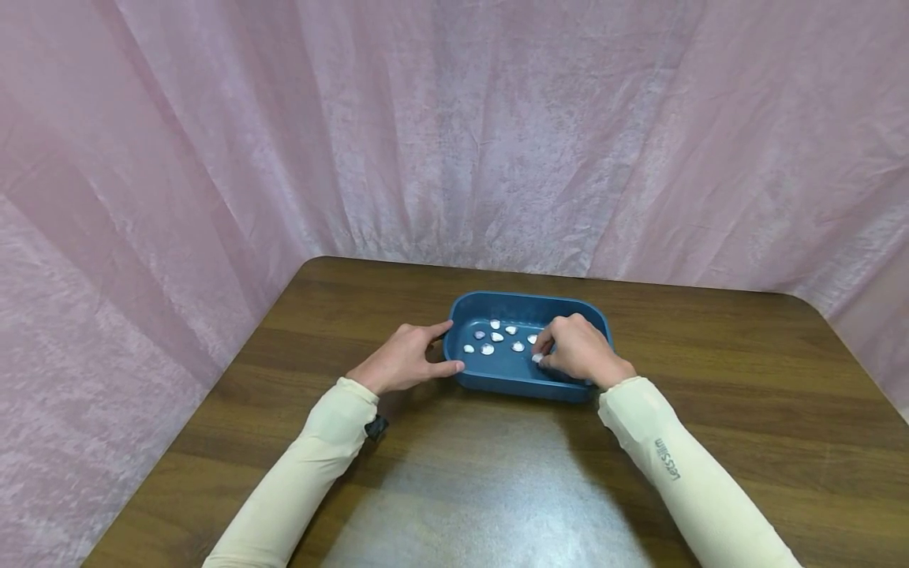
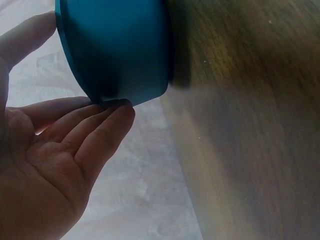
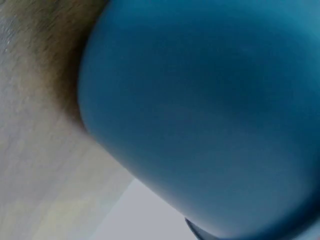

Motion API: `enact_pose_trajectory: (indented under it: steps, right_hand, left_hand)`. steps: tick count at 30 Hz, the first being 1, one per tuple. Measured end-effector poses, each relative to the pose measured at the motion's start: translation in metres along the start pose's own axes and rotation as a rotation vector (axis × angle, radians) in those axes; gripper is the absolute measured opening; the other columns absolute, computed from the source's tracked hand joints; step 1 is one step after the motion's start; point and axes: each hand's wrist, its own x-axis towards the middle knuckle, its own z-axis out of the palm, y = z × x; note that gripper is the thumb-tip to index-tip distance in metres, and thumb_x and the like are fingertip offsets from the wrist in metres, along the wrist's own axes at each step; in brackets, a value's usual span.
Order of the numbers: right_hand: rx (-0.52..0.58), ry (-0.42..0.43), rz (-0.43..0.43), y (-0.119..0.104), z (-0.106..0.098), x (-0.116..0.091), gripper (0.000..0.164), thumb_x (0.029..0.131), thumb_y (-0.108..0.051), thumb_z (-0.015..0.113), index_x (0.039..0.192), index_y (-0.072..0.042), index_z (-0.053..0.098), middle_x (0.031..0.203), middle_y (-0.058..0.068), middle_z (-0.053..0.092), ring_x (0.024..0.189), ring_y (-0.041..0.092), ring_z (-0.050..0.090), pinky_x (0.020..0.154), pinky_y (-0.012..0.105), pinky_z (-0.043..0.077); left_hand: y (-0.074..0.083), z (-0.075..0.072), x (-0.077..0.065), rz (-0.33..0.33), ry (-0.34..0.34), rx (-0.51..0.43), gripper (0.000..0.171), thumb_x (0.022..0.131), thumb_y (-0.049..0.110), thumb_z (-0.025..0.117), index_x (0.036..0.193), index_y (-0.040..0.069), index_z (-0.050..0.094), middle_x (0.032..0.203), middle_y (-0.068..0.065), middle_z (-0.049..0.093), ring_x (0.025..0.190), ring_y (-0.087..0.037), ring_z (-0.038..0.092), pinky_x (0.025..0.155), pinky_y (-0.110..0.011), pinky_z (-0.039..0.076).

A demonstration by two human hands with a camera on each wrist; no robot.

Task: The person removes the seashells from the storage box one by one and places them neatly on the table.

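Note:
A blue rectangular tub (image 1: 525,385) with rounded corners stands on the table, several small whitish shell-like pieces (image 1: 487,349) scattered over its floor. At its left end is my left hand (image 1: 405,356), thumb and forefinger spread and touching the rim. The left wrist view shows the straight fingers (image 2: 95,135) lying against the tub's outer wall (image 2: 120,50). Inside the tub, toward the right, my right hand (image 1: 578,347) pinches a small white shell-like piece (image 1: 537,357) between thumb and fingertips. From the right wrist only the tub's outer wall (image 3: 200,115) shows, hiding that hand.
The brown wooden table (image 1: 710,379) surrounds the tub, with its far edge a little behind. Pink curtains (image 1: 454,142) hang beyond the table at the back and sides. Pale sleeves (image 1: 689,465) cover both forearms.

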Motion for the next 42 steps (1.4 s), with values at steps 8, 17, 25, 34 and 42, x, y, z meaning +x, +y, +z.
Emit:
enact_pose_trajectory:
  steps: [8,17,25,34,42]
  right_hand:
    - [0.044,0.03,-0.054,-0.009,-0.008,-0.008,0.008,0.082,-0.01,0.081,0.088,-0.015,0.082,0.087,-0.002,0.079,0.088,0.022,0.07,0.072,0.031,0.053]
    - [0.106,0.065,-0.144,-0.022,-0.015,-0.019,0.009,0.08,-0.008,0.08,0.087,-0.014,0.082,0.086,-0.001,0.08,0.071,0.008,0.065,0.06,0.022,0.047]
    - [0.124,0.072,-0.189,-0.036,-0.021,-0.027,0.01,0.08,-0.009,0.081,0.088,-0.014,0.082,0.084,-0.003,0.079,0.063,0.001,0.059,0.056,0.02,0.046]
    - [0.151,0.052,-0.223,-0.05,-0.02,-0.032,0.01,0.08,-0.013,0.084,0.088,-0.017,0.082,0.083,-0.007,0.077,0.062,0.001,0.06,0.054,0.019,0.048]
    - [0.163,0.053,-0.285,-0.056,-0.011,-0.035,0.009,0.079,-0.012,0.084,0.086,-0.017,0.081,0.078,-0.008,0.075,0.068,0.002,0.061,0.057,0.018,0.047]
  left_hand:
    - [0.0,0.0,0.0,-0.006,-0.002,-0.007,0.083,0.089,0.046,0.074,0.153,0.004,0.041,0.15,-0.017,0.053,0.135,-0.027,0.056,0.11,-0.044,0.05]
    - [0.0,0.0,-0.001,0.004,-0.001,-0.01,0.083,0.089,0.045,0.075,0.152,0.004,0.042,0.149,-0.017,0.053,0.135,-0.027,0.057,0.109,-0.043,0.05]
    - [-0.001,0.0,0.0,-0.007,-0.003,-0.016,0.083,0.089,0.046,0.074,0.153,0.004,0.041,0.149,-0.017,0.053,0.135,-0.027,0.057,0.109,-0.044,0.05]
    - [-0.001,0.0,0.001,-0.014,-0.008,-0.026,0.084,0.088,0.046,0.075,0.153,0.005,0.041,0.149,-0.017,0.053,0.134,-0.026,0.057,0.108,-0.043,0.051]
    - [0.0,0.0,-0.001,-0.009,-0.008,-0.024,0.084,0.089,0.047,0.074,0.153,0.005,0.041,0.148,-0.017,0.055,0.134,-0.026,0.058,0.108,-0.043,0.052]
